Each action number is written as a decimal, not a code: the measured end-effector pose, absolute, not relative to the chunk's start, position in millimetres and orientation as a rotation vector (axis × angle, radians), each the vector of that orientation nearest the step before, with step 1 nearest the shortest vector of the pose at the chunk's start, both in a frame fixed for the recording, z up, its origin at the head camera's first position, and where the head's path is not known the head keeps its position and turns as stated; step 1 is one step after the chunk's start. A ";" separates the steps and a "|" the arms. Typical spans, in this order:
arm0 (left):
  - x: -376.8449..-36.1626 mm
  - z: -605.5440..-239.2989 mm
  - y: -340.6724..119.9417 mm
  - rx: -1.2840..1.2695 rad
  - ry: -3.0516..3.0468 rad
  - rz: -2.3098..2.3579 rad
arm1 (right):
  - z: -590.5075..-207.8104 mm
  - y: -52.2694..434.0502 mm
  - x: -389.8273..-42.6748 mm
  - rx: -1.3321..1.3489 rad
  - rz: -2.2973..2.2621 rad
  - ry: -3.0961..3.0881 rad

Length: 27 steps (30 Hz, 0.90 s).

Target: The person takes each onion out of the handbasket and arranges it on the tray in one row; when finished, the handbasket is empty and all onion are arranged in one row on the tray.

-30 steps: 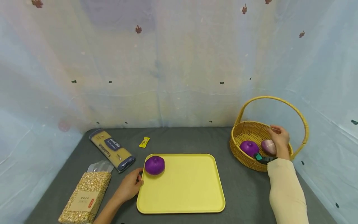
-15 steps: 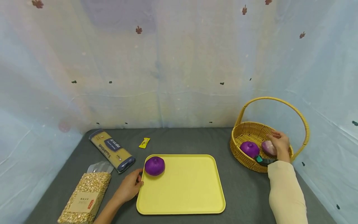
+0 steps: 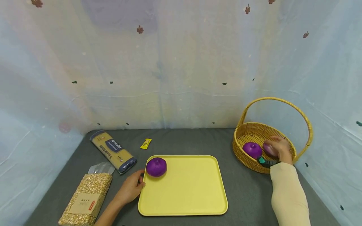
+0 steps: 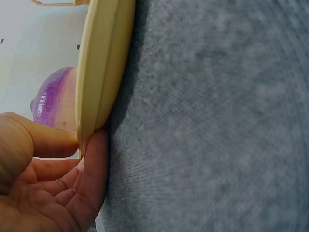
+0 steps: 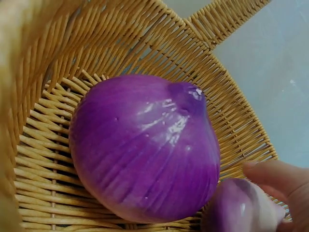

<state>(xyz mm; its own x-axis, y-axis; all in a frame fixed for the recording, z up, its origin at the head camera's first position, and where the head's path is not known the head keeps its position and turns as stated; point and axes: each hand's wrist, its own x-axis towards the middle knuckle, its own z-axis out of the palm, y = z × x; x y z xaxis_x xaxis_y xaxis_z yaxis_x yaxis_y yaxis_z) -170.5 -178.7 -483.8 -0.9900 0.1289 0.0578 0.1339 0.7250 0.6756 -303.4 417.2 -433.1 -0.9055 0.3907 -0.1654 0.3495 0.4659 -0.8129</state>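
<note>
We find the small glossy purple-and-white bulb [image 5: 234, 205] inside the tan wicker basket [image 3: 253, 131], beneath the right hand [image 3: 280, 147], whose fingers curl round it, pale tip pointing handward; the left hand [image 3: 131, 187], well apart, pinches the rectangular yellow tray [image 3: 186, 188].

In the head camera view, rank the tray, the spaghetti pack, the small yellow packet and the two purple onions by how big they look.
1. Yellow tray
2. Spaghetti pack
3. Tray onion and basket onion: too alike to rank
4. Small yellow packet
</note>
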 end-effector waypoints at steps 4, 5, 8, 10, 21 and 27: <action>-169.9 -483.3 -178.8 -0.213 -2.916 -1.160 | -435.6 416.7 -301.9 -0.640 1.439 -2.720; -169.9 -483.2 -178.8 -0.211 -2.916 -1.160 | -435.6 416.4 -301.2 -0.631 1.430 -2.740; -169.9 -483.1 -178.7 -0.209 -2.921 -1.154 | -435.8 415.6 -300.1 -0.600 1.437 -2.777; -170.0 -483.2 -178.7 -0.210 -2.923 -1.150 | -435.9 414.9 -299.9 -0.590 1.442 -2.792; -170.5 -484.0 -179.0 -0.230 -2.911 -1.115 | -439.3 417.1 -305.2 -0.566 1.474 -2.807; -170.4 -485.3 -179.7 -0.246 -2.893 -1.112 | -437.9 416.5 -307.5 -0.537 1.468 -2.835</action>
<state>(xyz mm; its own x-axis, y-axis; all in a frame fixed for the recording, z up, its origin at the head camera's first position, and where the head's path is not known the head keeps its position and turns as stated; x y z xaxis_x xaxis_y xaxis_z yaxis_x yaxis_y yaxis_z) -170.4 -179.7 -485.3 -0.9870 0.1353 0.0872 0.1589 0.7317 0.6629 -307.5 416.5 -437.9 -0.9406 0.2462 -0.2338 0.3330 0.5348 -0.7766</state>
